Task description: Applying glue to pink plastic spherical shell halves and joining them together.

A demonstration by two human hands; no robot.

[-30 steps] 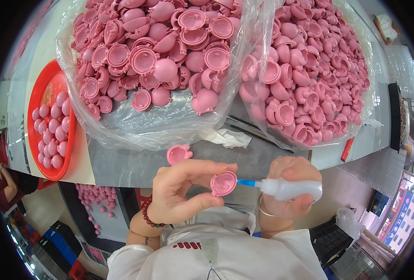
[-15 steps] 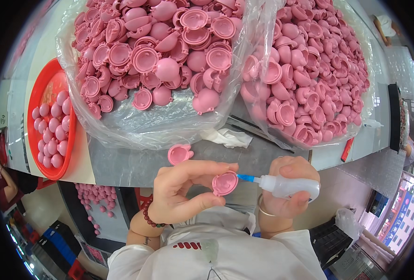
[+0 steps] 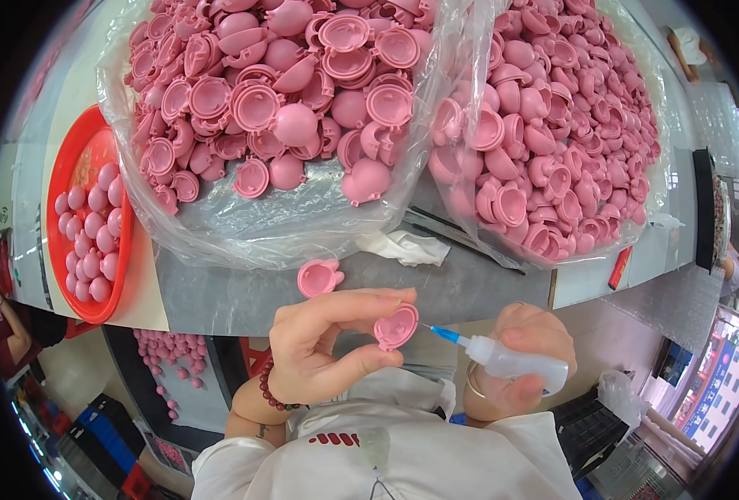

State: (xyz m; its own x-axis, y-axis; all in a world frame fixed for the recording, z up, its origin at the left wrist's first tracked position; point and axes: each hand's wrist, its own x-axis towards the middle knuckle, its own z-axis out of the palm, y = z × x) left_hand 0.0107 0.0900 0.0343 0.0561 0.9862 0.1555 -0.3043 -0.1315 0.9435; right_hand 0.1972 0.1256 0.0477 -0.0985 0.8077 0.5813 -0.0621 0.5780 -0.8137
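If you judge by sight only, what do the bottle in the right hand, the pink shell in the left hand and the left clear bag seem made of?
Bottle: probably soft plastic, since it looks milky and translucent.
Pink shell: likely moulded plastic, smooth with a soft sheen, though rubber is possible.
Clear bag: apparently thin plastic film, see-through, shiny and wrinkled.

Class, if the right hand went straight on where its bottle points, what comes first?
Probably the pink half-shell in the left hand: the bottle in the right hand aims its blue tip at it, though depth is unclear.
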